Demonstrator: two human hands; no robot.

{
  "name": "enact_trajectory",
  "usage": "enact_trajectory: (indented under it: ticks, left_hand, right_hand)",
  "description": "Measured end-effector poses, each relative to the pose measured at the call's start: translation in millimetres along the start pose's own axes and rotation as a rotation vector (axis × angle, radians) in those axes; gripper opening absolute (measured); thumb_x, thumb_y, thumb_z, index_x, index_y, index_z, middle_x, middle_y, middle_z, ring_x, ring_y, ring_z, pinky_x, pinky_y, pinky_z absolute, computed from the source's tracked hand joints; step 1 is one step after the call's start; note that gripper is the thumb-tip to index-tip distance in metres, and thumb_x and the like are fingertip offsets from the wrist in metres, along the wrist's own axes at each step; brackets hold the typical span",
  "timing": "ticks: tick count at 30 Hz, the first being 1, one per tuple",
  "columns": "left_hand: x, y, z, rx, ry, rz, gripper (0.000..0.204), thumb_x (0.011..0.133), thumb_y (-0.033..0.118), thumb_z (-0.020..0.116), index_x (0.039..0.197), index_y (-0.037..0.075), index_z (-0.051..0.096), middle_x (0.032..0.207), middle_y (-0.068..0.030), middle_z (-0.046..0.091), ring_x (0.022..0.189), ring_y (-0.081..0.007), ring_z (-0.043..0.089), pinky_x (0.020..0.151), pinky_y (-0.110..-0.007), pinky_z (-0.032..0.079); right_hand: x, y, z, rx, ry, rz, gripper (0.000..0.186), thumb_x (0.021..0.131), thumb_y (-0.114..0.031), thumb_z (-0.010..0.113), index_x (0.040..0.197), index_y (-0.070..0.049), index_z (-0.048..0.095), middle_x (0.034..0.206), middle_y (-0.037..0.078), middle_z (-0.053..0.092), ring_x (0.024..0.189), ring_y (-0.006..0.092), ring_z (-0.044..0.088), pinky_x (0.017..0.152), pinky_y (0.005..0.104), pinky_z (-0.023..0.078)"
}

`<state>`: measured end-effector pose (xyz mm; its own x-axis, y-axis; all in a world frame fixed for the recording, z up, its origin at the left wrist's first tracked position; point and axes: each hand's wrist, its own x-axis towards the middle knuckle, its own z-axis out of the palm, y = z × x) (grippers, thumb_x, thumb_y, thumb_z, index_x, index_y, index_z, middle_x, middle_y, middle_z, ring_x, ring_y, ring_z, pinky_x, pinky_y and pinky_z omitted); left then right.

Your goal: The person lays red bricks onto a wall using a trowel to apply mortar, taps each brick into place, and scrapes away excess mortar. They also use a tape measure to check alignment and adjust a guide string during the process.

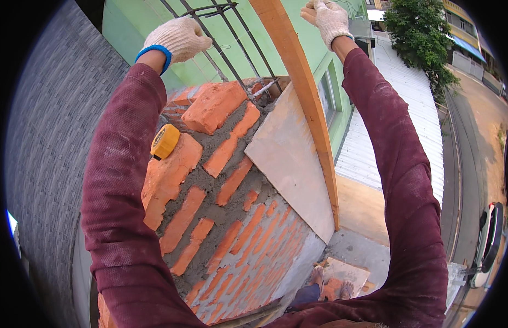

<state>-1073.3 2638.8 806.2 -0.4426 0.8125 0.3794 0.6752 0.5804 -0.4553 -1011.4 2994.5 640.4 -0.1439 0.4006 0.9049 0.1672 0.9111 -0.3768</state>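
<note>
My left hand (177,41), in a white knit glove with a blue cuff, is raised beside the upright steel rebar cage (240,38). Its fingers are curled closed, and a thin wire shows near them by the bars; whether they hold it is unclear. Higher on the right, past a long wooden plank (297,71), my gloved right hand (329,22) has its fingers pinched together. A fine strand shows near it, but what it grips is too small to make out. Below my left hand, a yellow tape measure (165,141) rests on a brick on the wall top.
The brick wall (248,240) with grey mortar drops away below me. A loose brick (214,106) lies on top. A plywood board (289,158) leans along the plank. Bare feet (318,276) stand low down. White corrugated roofing (396,93) and a street (467,142) lie right.
</note>
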Motion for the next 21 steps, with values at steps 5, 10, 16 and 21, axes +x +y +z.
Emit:
enact_trajectory:
  ticks: [5, 10, 16, 21]
  left_hand:
    - [12, 46, -44, -0.093, 0.103, 0.075, 0.043, 0.091, 0.04, 0.063, 0.112, 0.004, 0.076, 0.089, -0.0149, 0.072, 0.078, -0.0194, 0.07, 0.072, -0.037, 0.058]
    - [37, 101, 35, -1.274, 0.072, -0.035, 0.047, 0.096, 0.026, 0.072, 0.137, 0.003, 0.063, 0.097, -0.0037, 0.069, 0.085, -0.0121, 0.067, 0.071, -0.024, 0.057]
    - [65, 184, 116, -1.709, 0.502, -0.754, 0.049, 0.098, 0.029, 0.068, 0.13, -0.008, 0.063, 0.106, -0.0131, 0.069, 0.088, -0.0225, 0.066, 0.079, -0.041, 0.054]
    - [92, 178, 135, -2.034, 0.938, -0.602, 0.033, 0.1, 0.021, 0.066, 0.117, -0.006, 0.069, 0.095, -0.0088, 0.069, 0.08, -0.0162, 0.063, 0.073, -0.032, 0.052]
  right_hand:
    - [-1, -21, -25, 0.856, 0.103, 0.388, 0.022, 0.095, -0.021, 0.067, 0.107, -0.004, 0.073, 0.102, 0.015, 0.076, 0.086, 0.0252, 0.074, 0.077, 0.0351, 0.06]
    - [-19, -60, -52, 1.089, 0.008, 0.621, 0.028, 0.102, -0.019, 0.06, 0.114, 0.005, 0.068, 0.109, 0.019, 0.075, 0.097, 0.0232, 0.076, 0.083, 0.0254, 0.062]
    - [-21, -64, -54, 1.267, -0.005, 0.676, 0.03, 0.106, -0.015, 0.049, 0.115, 0.008, 0.066, 0.118, 0.022, 0.072, 0.11, 0.0264, 0.072, 0.09, 0.0276, 0.063]
    - [-27, -72, -64, 1.327, 0.005, 0.727, 0.03, 0.106, -0.012, 0.048, 0.118, 0.012, 0.062, 0.121, 0.025, 0.069, 0.111, 0.0296, 0.072, 0.094, 0.0304, 0.063]
